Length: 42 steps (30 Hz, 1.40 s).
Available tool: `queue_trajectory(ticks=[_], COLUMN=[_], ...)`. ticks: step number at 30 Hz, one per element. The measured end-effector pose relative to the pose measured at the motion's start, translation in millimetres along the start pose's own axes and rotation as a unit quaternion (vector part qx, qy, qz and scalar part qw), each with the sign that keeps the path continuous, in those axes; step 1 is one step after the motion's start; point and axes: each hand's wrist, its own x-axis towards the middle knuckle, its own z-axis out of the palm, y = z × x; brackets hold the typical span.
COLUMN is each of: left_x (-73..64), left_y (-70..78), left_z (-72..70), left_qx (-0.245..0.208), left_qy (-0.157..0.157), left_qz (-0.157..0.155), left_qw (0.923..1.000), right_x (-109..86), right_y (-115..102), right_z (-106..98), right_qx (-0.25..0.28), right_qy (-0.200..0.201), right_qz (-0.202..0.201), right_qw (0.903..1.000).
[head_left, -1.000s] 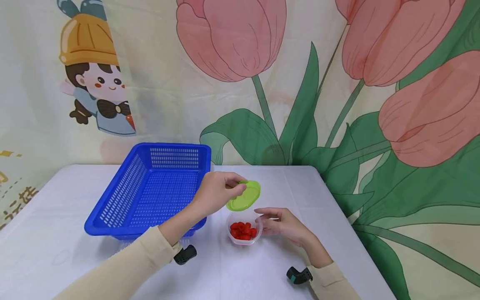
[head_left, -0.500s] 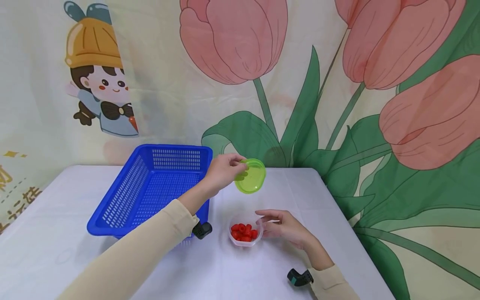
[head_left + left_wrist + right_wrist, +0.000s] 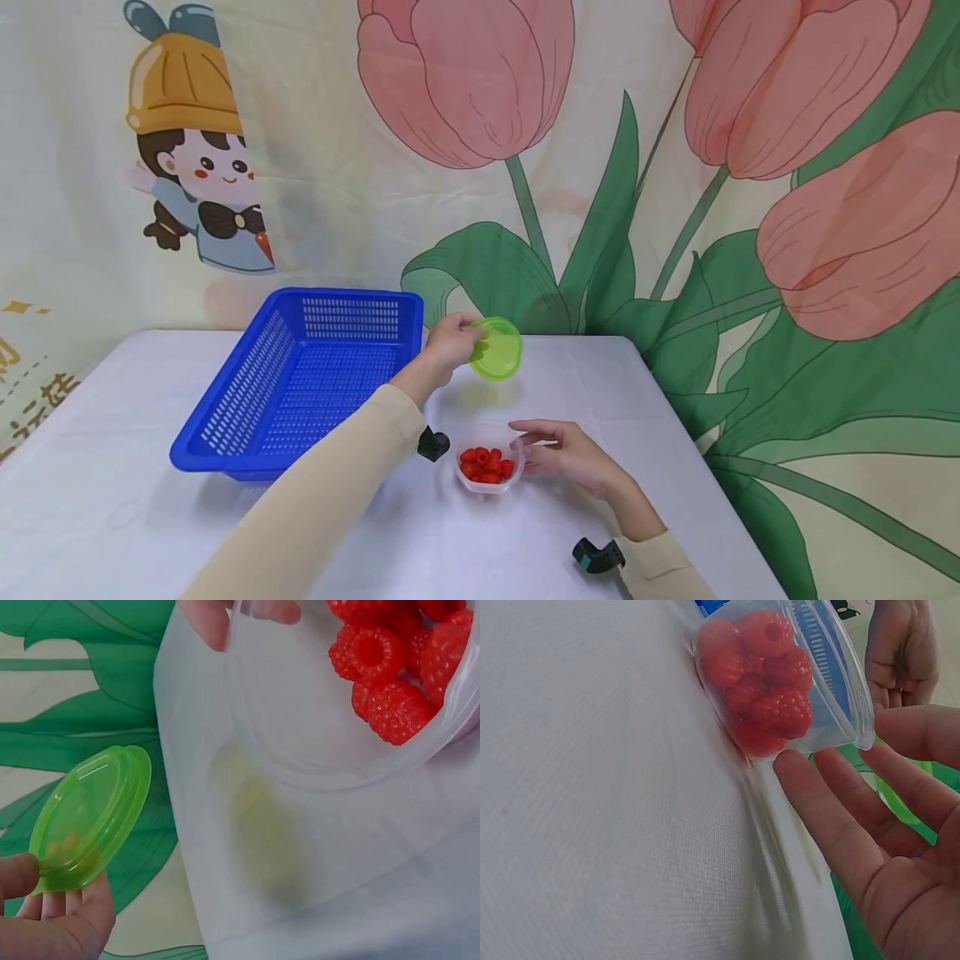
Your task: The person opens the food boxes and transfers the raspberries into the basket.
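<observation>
Between thumb and fingers, my left hand [image 3: 450, 343] pinches the edge of a translucent green lid [image 3: 497, 350], held tilted over the table beyond the container. The left wrist view shows the lid [image 3: 94, 817] near edge-on, thumb on one face and fingers behind. A clear plastic container [image 3: 491, 487] of red raspberries [image 3: 483, 465] stands uncovered on the table. At its right side is my right hand [image 3: 566, 454]. In the right wrist view its fairly straight fingers [image 3: 832, 825] touch the container's wall and rim, without curling round it. Raspberries [image 3: 761, 682] lie against the clear wall.
A large blue plastic basket [image 3: 296, 462] stands on the left of the white-covered table [image 3: 600, 383], close to the left forearm. Behind the table hangs a cloth backdrop [image 3: 322, 167] printed with tulips and a cartoon figure.
My left hand has lifted the lid up and away from above the container, then shifted slightly left with it. The right hand and the container have stayed in place.
</observation>
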Motion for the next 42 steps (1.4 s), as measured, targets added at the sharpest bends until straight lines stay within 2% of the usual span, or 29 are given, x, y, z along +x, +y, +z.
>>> queue_trajectory(ticks=[11,17,21,38,42], left_x=[11.2,12.5,13.8,15.4,16.7], left_y=[-17.8,-27.2,-29.6,-41.4,-42.7], left_z=[1.5,-0.1,1.1,0.4,0.0], left_qx=[-0.034,-0.092,-0.108,-0.058,-0.026], left_qy=[0.015,0.022,0.024,0.013,0.013], left_qz=[-0.046,-0.051,-0.054,-0.087,-0.091], left_qw=[0.9983,0.9942,0.9924,0.9944,0.9954], right_x=[0.9,2.4,2.5,-0.4,0.2], right_y=[-2,-2,-2,0,0], right_z=[3,3,2,0,0], right_qx=[-0.012,-0.012,-0.014,-0.020,-0.021], right_qy=[-0.004,-0.003,0.002,0.004,0.004], right_qz=[-0.006,-0.002,-0.003,-0.004,-0.004], right_qw=[0.9999,0.9999,0.9999,0.9998,0.9998])
